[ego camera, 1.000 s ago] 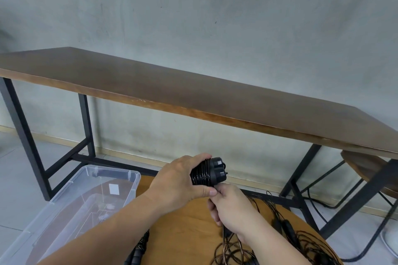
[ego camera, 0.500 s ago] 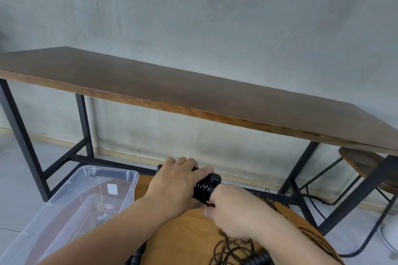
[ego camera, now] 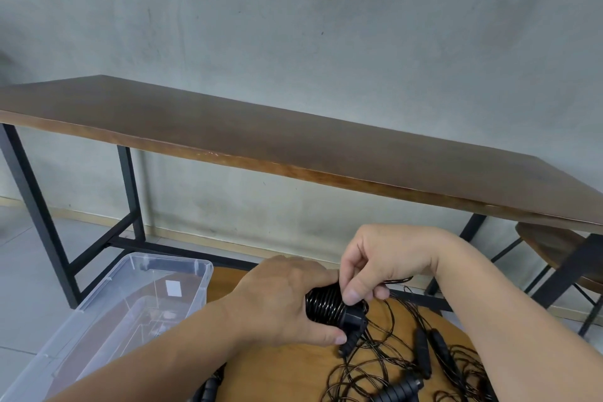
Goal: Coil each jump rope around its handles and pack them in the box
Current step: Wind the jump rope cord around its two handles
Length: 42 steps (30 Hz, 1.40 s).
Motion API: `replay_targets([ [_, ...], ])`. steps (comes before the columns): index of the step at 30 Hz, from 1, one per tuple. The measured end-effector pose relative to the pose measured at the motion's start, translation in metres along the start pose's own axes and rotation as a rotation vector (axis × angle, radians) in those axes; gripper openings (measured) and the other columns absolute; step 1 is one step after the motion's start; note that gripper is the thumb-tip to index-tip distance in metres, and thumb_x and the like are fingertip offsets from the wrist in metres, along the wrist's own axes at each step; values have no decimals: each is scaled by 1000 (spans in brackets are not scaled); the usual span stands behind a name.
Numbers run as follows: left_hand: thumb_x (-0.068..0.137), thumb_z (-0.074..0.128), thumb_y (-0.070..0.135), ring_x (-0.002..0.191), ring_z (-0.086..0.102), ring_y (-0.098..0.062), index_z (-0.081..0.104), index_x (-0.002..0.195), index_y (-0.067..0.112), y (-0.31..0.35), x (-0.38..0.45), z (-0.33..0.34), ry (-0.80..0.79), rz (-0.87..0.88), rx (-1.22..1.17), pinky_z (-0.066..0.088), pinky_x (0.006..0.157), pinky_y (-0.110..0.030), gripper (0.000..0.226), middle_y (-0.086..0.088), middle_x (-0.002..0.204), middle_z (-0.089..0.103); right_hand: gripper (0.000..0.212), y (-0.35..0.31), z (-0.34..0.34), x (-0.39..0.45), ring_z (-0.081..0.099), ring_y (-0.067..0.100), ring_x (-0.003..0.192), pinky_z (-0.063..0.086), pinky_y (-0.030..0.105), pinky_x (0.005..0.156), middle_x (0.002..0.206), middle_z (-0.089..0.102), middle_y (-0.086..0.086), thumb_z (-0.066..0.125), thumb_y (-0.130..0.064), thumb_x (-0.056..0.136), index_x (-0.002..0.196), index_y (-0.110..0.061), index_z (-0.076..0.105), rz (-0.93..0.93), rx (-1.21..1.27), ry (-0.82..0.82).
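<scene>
Gripping the coiled handles (ego camera: 326,303) above the round bench (ego camera: 287,365), the left hand (ego camera: 287,300) steadies them while the right hand (ego camera: 375,264), risen from beneath since a second ago, pinches the rope (another turn laid); the box (ego camera: 137,300) waits left.

My view is evenly lit by soft, diffuse light, with faint shadows. The wide lens bends the desk (ego camera: 293,147) edge toward the frame borders. My hands show slight blur.

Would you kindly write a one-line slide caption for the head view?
Left hand grips jump rope handles while right hand winds cord around them, beside a clear box.
</scene>
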<state>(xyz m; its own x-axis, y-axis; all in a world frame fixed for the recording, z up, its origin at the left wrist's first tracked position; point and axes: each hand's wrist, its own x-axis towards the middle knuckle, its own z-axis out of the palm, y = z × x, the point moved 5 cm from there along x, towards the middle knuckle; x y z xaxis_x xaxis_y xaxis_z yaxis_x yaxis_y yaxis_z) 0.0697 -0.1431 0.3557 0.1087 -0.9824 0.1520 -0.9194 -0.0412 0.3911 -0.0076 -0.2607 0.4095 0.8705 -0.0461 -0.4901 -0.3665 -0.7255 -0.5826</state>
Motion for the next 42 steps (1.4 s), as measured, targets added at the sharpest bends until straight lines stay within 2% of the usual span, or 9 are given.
replay_targets([
  [5,76,70,64,91,59,0,51,126,54,5,-6,3,-107,1,-235,49,82,-24,54,20,96,65,8,9,-5,0,55,9,60,48,37,78,74,70,-4,72,-10,88,96,-10,74,-28,140,-71],
  [9,76,74,59,89,59,5,48,126,55,4,-8,-1,-107,-26,-312,44,75,-14,56,23,96,65,13,19,-2,4,50,7,54,43,20,55,65,65,-3,75,-6,83,79,-18,76,-90,317,66],
  [15,77,72,62,104,61,4,16,134,72,-3,-15,-6,-112,-97,-439,49,95,-21,81,24,113,65,16,44,21,20,41,7,47,30,20,49,58,55,-4,85,-14,73,78,-15,70,-158,727,154],
  [18,77,65,68,118,51,12,23,134,75,-1,-17,-3,-127,-79,-489,44,103,-19,71,34,130,55,33,55,32,25,43,2,43,30,14,43,59,58,-5,85,-21,63,85,-10,63,-169,907,161],
  [24,79,68,57,125,46,15,44,128,68,0,-12,1,-50,-66,-661,38,103,-9,56,41,132,51,22,64,43,29,45,5,46,35,12,38,74,53,8,85,-16,74,85,-8,68,-256,1232,82],
  [28,76,71,55,117,54,12,52,121,67,1,-7,4,-15,-86,-671,42,95,-7,51,38,122,59,28,70,40,29,45,7,55,37,13,44,79,51,9,86,-24,74,88,-8,68,-225,1173,113],
  [32,72,73,52,114,55,12,58,114,64,-1,-6,2,62,-112,-705,43,89,-5,46,39,119,59,34,72,32,20,50,22,86,43,29,77,99,58,17,78,-30,84,106,-4,69,-188,1084,207],
  [37,75,78,55,101,70,-9,69,110,50,-9,-3,0,145,-182,-956,54,79,-19,36,12,112,73,30,73,34,13,56,11,64,49,18,52,83,66,10,56,-15,98,119,4,65,-103,1127,452],
  [42,66,73,60,90,73,-19,69,119,35,-14,1,7,173,-244,-1084,54,75,-24,58,0,105,75,20,73,43,13,51,10,55,43,22,53,68,61,3,59,-12,97,109,-6,73,-47,1130,701],
])
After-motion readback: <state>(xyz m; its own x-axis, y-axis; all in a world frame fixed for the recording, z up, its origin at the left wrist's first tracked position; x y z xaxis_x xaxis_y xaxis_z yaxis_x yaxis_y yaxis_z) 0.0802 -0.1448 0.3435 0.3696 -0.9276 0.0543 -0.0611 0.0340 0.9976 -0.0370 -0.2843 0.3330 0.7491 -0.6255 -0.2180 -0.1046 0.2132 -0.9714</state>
